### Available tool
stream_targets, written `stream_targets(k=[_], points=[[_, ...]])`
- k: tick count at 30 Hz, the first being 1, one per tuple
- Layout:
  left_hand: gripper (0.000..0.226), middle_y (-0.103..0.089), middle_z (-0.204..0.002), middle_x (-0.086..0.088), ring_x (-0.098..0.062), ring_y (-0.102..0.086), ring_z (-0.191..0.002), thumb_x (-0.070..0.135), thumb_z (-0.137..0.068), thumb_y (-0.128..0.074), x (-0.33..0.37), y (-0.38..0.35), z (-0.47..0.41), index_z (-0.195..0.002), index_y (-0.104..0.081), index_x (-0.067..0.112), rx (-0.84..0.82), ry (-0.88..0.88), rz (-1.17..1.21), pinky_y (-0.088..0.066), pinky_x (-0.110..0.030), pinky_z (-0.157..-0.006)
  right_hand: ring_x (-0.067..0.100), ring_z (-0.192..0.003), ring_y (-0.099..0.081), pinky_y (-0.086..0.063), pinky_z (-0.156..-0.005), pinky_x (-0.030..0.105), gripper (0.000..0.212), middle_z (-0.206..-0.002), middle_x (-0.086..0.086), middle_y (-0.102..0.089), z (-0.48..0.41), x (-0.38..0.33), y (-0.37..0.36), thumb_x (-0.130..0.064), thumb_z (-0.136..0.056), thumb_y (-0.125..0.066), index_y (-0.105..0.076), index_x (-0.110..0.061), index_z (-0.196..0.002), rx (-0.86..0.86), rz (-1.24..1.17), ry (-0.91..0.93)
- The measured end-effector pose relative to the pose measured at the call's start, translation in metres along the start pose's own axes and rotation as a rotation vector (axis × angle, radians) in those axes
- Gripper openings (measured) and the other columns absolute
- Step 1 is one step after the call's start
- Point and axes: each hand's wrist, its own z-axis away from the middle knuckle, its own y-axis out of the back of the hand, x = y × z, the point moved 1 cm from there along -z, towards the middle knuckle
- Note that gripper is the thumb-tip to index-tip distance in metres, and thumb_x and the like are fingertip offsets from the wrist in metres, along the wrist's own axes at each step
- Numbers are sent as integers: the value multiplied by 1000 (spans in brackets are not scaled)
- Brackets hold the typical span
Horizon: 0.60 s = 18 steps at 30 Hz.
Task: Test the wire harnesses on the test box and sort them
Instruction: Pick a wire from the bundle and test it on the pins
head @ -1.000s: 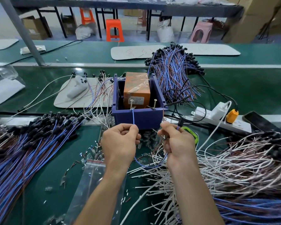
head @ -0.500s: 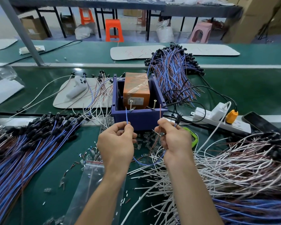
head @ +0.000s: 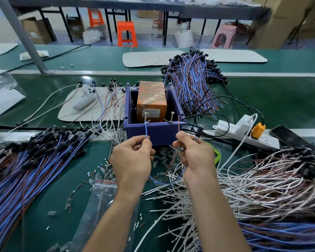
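Observation:
The test box [head: 155, 130] is a purple tray holding an orange unit [head: 151, 100], with two brass screws [head: 146, 115] standing at its front edge. My left hand [head: 133, 160] pinches the blue wire [head: 145, 130] of one harness, and its tip reaches up to the left screw. My right hand [head: 195, 157] pinches the harness's brown wire [head: 178, 124], whose tip stands just right of the right screw [head: 171, 116]. The harness's black bulb end [head: 199, 131] sticks up beside my right hand. The blue wire loops below both hands.
A pile of blue and brown harnesses [head: 25, 171] lies at the left, another [head: 193, 82] behind the box, white-wired ones [head: 262, 188] at the right. A power strip [head: 244, 133] and phone [head: 287, 137] sit right of the box. A plastic bag [head: 98, 202] lies under my left forearm.
Both hands dropped slightly from the screws half a second ago, then rose again. The blue tip is back at the left screw and the brown tip is up near the right one.

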Motion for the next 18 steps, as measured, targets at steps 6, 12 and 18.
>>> stream_targets(k=[6, 12, 18], points=[[16, -73, -58, 4, -8, -68, -49, 16, -91, -74, 0, 1, -2, -80, -77, 27, -29, 11, -3, -52, -15, -49, 3, -37, -43, -32, -51, 21, 19, -57, 2, -69, 3, 1, -4, -14, -88, -77, -68, -16, -71, 8, 64, 36], [16, -73, -59, 2, -9, -68, -49, 15, -91, -74, 0, 2, -2, -80, -78, 26, -44, 22, 12, -52, -16, -49, 0, -35, -45, -32, -55, 22, 20, -54, 2, -67, 6, -1, -7, -9, -87, -77, -68, -14, -70, -20, 65, 61], [18, -74, -60, 3, -10, -70, -51, 18, -91, -75, -1, 5, -2, -79, -77, 31, -50, 11, -3, -54, -19, -52, 0, -35, -44, -34, -39, 10, 18, -55, 3, -66, 7, 1, -3, -7, -87, -75, -68, -13, -71, -33, 25, 72]])
